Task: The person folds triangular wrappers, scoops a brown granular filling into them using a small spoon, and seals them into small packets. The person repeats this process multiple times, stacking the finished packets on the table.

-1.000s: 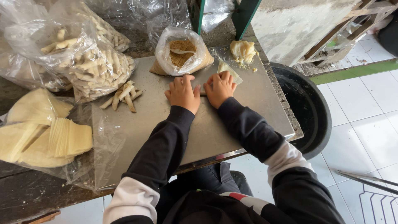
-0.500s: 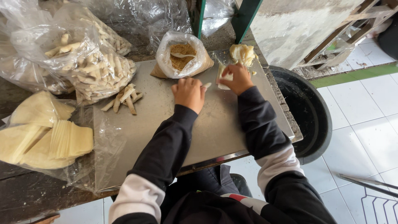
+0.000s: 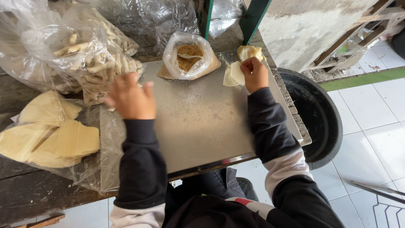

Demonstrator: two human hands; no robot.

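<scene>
Steel tray (image 3: 198, 126) held the work: the right hand (image 3: 254, 74), fingers curled, pinched a wrapper (image 3: 233, 75) right of the filling bag (image 3: 188, 57). Left hand (image 3: 130, 98), fingers spread, hovered beside the rolls (image 3: 101, 67). Wrapper-picking step, seemingly; filling would come next.

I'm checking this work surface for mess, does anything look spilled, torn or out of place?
Nothing stands out. The bag of brown filling sits upright and open with a spoon inside. The right hand rests by a pale wrapper sheet on the metal tray. The left hand is blurred near the bag of rolled pieces.
</scene>
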